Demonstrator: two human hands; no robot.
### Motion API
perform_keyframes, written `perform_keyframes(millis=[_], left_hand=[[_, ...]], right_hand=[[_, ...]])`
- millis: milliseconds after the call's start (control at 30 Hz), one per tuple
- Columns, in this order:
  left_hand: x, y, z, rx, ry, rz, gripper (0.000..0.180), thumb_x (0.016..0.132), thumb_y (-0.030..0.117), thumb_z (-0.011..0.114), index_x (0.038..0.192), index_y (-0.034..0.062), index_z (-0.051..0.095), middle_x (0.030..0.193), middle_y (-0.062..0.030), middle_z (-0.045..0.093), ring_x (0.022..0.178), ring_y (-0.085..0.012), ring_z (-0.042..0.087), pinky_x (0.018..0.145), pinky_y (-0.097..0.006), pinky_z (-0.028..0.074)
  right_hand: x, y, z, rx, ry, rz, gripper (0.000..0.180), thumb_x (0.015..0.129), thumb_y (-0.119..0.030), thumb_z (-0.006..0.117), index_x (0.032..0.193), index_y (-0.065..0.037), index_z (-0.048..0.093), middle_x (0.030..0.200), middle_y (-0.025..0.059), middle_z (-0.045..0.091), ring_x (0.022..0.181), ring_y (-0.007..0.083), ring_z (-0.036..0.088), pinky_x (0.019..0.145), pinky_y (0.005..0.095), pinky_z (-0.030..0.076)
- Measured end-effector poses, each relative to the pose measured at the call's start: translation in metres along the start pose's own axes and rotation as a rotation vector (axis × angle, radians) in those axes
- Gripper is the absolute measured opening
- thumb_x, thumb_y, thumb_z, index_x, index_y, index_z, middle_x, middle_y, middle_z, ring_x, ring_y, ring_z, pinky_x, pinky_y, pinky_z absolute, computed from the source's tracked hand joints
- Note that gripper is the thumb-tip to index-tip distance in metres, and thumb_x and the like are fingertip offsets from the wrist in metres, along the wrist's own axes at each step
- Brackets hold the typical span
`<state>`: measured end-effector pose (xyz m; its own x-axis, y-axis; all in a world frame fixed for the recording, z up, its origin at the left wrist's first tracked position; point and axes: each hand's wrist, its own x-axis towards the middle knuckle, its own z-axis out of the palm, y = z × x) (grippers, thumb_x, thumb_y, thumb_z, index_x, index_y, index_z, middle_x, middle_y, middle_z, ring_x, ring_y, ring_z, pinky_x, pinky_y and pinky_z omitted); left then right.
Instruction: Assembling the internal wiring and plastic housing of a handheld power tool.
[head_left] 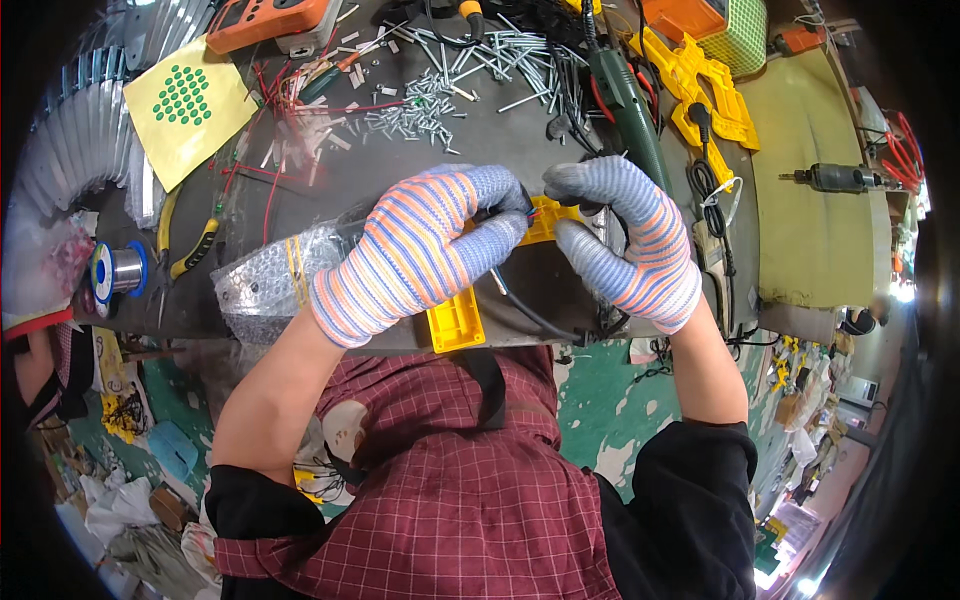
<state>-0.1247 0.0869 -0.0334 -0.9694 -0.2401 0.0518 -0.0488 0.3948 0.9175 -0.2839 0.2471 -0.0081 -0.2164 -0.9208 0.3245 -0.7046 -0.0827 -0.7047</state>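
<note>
Both my hands wear striped knit gloves with grey-blue fingertips and meet over the front of the bench. My left hand (pixel 425 235) is closed in a pinch, with tiny coloured wire ends at its fingertips. Facing it, my right hand (pixel 635 240) curls its fingers and thumb around the edge of a yellow plastic part (pixel 543 222). Another yellow plastic piece (pixel 456 322) shows below my left hand at the bench edge; whether the two are joined is hidden. A black cable (pixel 535 315) with stripped ends runs beneath my hands.
Loose screws (pixel 425 115) are heaped at the back. A bubble-wrap bag (pixel 265 285), pliers (pixel 195 250) and a solder spool (pixel 120 270) lie left. A yellow sheet with green dots (pixel 188 95) is behind them. A dark green power tool (pixel 628 115) and yellow frames (pixel 700 85) stand right.
</note>
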Motion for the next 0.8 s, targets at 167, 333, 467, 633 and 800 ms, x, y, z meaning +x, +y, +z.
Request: perform_keyframes(millis=[167,333,467,633,800], left_hand=[[0.001,-0.003,0.003,-0.007,0.027,0.054,0.017,0.087,0.015,0.063,0.095,0.0001,0.064,0.086,-0.0105,0.063,0.079,-0.0197,0.061,0.075,-0.033,0.05],[-0.001,-0.004,0.003,-0.087,0.012,-0.007,0.016,0.089,0.014,0.061,0.097,0.0004,0.063,0.083,-0.0085,0.064,0.077,-0.0151,0.062,0.075,-0.03,0.05],[-0.001,0.0,0.004,-0.27,0.015,-0.099,0.017,0.091,0.014,0.06,0.101,0.0004,0.063,0.084,-0.0063,0.065,0.078,-0.0123,0.062,0.076,-0.029,0.05],[-0.001,-0.008,0.005,-0.092,0.132,0.037,0.018,0.091,0.014,0.059,0.102,0.0002,0.063,0.087,-0.0064,0.065,0.083,-0.0124,0.062,0.077,-0.029,0.05],[-0.001,-0.009,0.005,-0.087,0.145,-0.011,0.02,0.09,0.016,0.061,0.101,-0.0001,0.063,0.087,-0.0087,0.065,0.083,-0.0141,0.062,0.078,-0.03,0.05]], right_hand=[[0.006,-0.004,-0.005,-0.145,-0.099,-0.065,0.029,0.077,-0.005,0.072,0.106,-0.003,0.066,0.096,0.015,0.067,0.087,0.0327,0.066,0.079,0.0373,0.052],[0.002,0.0,0.005,-0.036,-0.013,-0.012,0.03,0.08,-0.005,0.072,0.109,-0.002,0.063,0.095,0.0116,0.067,0.086,0.0238,0.066,0.077,0.0355,0.052],[-0.009,-0.007,0.025,0.336,0.193,0.359,0.025,0.082,-0.006,0.071,0.105,-0.002,0.06,0.096,0.007,0.066,0.09,0.0143,0.061,0.079,0.0317,0.049],[-0.01,-0.019,0.028,-0.149,-0.071,0.194,0.022,0.079,-0.025,0.072,0.08,-0.004,0.067,0.075,0.0144,0.065,0.073,0.0311,0.063,0.069,0.0396,0.049],[-0.02,-0.021,0.042,-0.312,-0.051,0.132,0.023,0.077,-0.03,0.071,0.082,-0.008,0.071,0.075,0.0124,0.066,0.076,0.033,0.062,0.07,0.0436,0.046]])
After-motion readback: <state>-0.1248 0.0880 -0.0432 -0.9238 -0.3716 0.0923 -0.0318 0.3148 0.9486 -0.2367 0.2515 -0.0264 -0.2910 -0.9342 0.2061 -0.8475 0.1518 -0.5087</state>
